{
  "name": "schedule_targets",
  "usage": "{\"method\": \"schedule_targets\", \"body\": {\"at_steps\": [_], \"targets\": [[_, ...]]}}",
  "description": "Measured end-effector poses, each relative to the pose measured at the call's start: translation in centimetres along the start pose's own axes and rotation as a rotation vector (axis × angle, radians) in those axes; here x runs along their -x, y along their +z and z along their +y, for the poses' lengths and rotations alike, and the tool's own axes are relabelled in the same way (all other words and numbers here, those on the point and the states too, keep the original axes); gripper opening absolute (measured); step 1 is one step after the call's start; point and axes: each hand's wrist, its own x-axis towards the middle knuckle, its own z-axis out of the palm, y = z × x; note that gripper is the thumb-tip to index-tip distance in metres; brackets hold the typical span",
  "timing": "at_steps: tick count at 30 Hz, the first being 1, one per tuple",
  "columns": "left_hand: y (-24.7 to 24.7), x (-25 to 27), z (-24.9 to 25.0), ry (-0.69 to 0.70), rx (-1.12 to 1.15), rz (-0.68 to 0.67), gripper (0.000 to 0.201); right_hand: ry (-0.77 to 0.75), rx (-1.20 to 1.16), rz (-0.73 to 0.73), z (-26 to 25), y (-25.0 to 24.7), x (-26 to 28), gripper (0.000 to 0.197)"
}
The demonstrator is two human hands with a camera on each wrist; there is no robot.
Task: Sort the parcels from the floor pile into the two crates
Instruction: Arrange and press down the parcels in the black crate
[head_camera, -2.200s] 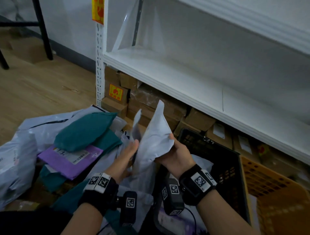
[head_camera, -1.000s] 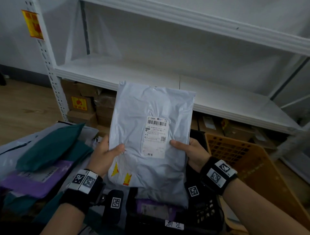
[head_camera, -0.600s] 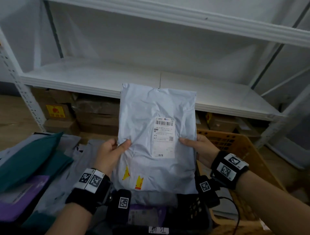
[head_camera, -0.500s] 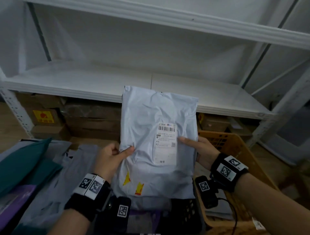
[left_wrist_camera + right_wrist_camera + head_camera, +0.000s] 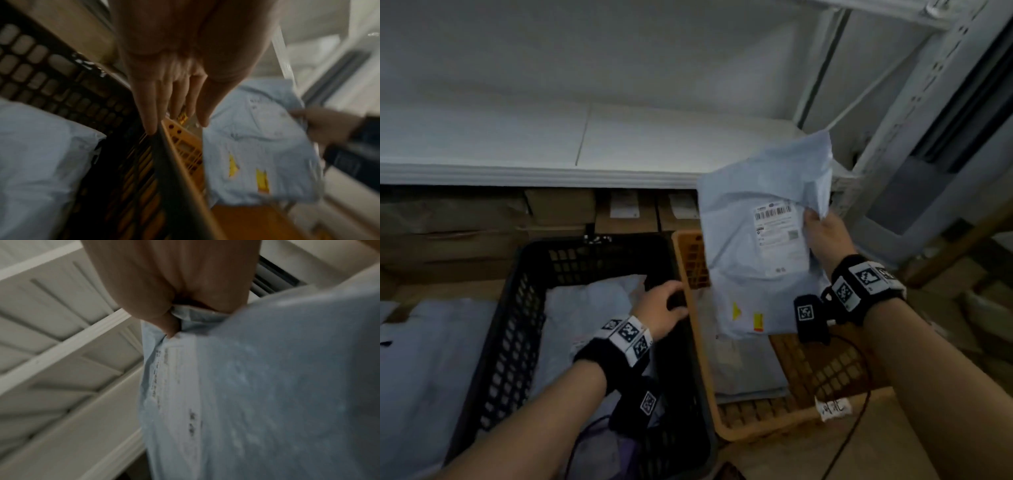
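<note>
A grey-white poly parcel (image 5: 756,260) with a barcode label and yellow marks hangs over the orange crate (image 5: 739,435). My right hand (image 5: 822,236) alone pinches it at its upper right edge; the right wrist view shows the thumb and fingers (image 5: 170,318) bunching the parcel (image 5: 267,386) there. My left hand (image 5: 664,308) holds nothing. Its fingers (image 5: 150,116) are stretched out, and one fingertip touches the rim between the black crate (image 5: 61,81) and the orange crate (image 5: 185,146). The black crate (image 5: 585,245) stands left of the orange one.
A white parcel (image 5: 589,308) lies in the black crate, and a flat grey one (image 5: 743,370) in the orange crate. The floor pile (image 5: 424,359) is at the left. Cardboard boxes (image 5: 619,212) sit under the white shelf (image 5: 551,144). A shelf upright (image 5: 893,137) rises at the right.
My left hand has let go of the parcel and dropped to the crate rim. My right hand has carried the parcel to the right, over the orange crate. The head view swung right and down.
</note>
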Motion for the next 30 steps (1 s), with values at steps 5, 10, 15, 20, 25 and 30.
{"method": "schedule_targets", "body": {"at_steps": [5, 10, 15, 20, 25, 30], "targets": [[4.0, -1.0, -1.8, -0.010, -0.394, -0.274, 0.080, -0.015, 0.363, -0.108, 6.1, 0.5, -1.6, 0.039], [4.1, -1.3, -2.4, -0.012, -0.346, -0.279, 0.087, 0.322, 0.154, -0.246, 12.5, 5.1, -2.5, 0.021], [4.0, -1.5, -2.7, -0.003, -0.355, -0.303, 0.087, 0.508, 0.629, -0.391, 18.7, 9.4, -2.7, 0.104], [4.0, -1.4, -2.6, -0.010, -0.353, -0.320, 0.087, 0.075, 1.080, -0.918, 22.1, 13.8, 0.2, 0.121], [4.2, -1.5, -2.9, -0.002, -0.325, -0.337, 0.085, -0.005, 1.153, -1.185, 24.1, 18.6, 3.2, 0.142], [4.4, -1.7, -3.2, -0.001, -0.357, -0.346, 0.088, 0.066, 1.262, -0.987, 26.1, 22.2, 5.6, 0.109]]}}
